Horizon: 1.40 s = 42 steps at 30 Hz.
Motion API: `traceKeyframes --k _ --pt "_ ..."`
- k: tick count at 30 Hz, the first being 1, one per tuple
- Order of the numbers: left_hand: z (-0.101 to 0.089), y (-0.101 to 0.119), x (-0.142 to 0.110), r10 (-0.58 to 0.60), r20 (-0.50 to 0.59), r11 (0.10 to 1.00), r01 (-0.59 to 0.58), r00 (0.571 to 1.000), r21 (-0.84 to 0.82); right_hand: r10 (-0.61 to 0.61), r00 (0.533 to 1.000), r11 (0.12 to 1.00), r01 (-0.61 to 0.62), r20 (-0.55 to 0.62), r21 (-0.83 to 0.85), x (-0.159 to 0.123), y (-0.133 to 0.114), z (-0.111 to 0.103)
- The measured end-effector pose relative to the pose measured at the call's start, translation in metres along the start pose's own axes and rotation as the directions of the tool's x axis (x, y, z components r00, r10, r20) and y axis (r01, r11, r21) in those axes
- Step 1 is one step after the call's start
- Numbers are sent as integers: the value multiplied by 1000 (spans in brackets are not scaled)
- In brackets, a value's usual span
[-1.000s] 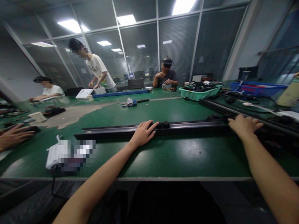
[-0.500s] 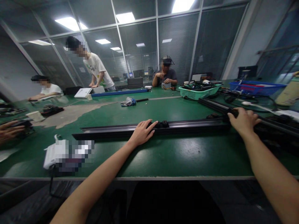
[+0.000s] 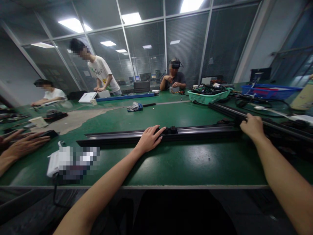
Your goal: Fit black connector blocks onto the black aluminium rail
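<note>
A long black rail (image 3: 200,132) with a shiny metal strip lies across the green table in front of me. My left hand (image 3: 149,138) rests on its middle with the fingers stretched out and apart, beside a small black block (image 3: 173,130) on the rail. At the rail's right end, my right hand (image 3: 253,126) has its fingers curled around a dark end piece (image 3: 238,121), mostly hidden by the hand. A second black rail (image 3: 226,111) runs at an angle behind and past the right hand.
A green basket (image 3: 211,96) of cables and a blue tray (image 3: 271,92) stand at the back right. White adapter (image 3: 55,161) lies at left front. A co-worker's hands (image 3: 24,145) are at the far left. A glove (image 3: 135,106) lies beyond the rail.
My right hand has curled more tightly, its fingers drawn in at the rail's end. My left hand has stayed in place. The co-worker's hands at the left have come further into view.
</note>
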<state>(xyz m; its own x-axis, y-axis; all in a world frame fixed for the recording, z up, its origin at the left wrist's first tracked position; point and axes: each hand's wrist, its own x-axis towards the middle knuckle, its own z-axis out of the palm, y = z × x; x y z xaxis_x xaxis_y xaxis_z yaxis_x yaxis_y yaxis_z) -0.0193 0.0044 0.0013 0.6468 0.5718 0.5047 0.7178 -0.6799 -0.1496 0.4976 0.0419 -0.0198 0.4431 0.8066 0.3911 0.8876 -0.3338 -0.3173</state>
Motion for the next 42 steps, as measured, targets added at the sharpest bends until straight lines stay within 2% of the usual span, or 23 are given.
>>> traceKeyframes --k 5,8,12,16,19,25,27,29,32,35,38,40,42 --pt "0 -1 -1 3 11 1000 -4 1000 15 -65 995 997 68 -72 41 -6 -9 -3" --pt "1 -2 0 4 10 1000 -4 1000 9 -144 982 986 153 -126 68 -13 -18 -2" --pt "2 -2 0 5 5 1000 -5 1000 7 -322 929 932 345 -182 110 -26 -40 -1" --pt "2 -1 -1 1 -10 999 -1 1000 34 -464 874 859 484 -145 165 -42 -71 -2" --pt "2 -1 -1 -29 -53 996 33 998 84 -587 802 774 595 -105 217 -57 -92 -1" --pt "4 -4 -1 -131 -146 973 156 981 173 -784 614 563 764 -87 315 -85 -117 5" --pt "3 -3 -1 -134 -145 971 159 980 177 -816 572 521 791 -85 320 -93 -122 6" --pt "1 -1 -1 -122 -136 974 146 983 176 -832 548 506 812 -84 290 -98 -126 5" --pt "-2 1 -1 -109 -123 974 130 986 187 -833 551 534 824 -48 186 -101 -141 -4" --pt "-3 1 -2 -97 -117 973 118 988 197 -809 585 587 809 61 23 -103 -167 -18" --pt "-3 0 -3 -91 -125 973 115 988 201 -786 593 575 805 176 -145 -111 -196 -28" --pt "-2 -1 -3 -89 -131 972 115 987 203 -777 601 572 798 188 -188 -120 -213 -30" --pt "-2 -1 -3 -86 -132 972 113 987 207 -753 630 601 776 190 -194 -130 -226 -28"
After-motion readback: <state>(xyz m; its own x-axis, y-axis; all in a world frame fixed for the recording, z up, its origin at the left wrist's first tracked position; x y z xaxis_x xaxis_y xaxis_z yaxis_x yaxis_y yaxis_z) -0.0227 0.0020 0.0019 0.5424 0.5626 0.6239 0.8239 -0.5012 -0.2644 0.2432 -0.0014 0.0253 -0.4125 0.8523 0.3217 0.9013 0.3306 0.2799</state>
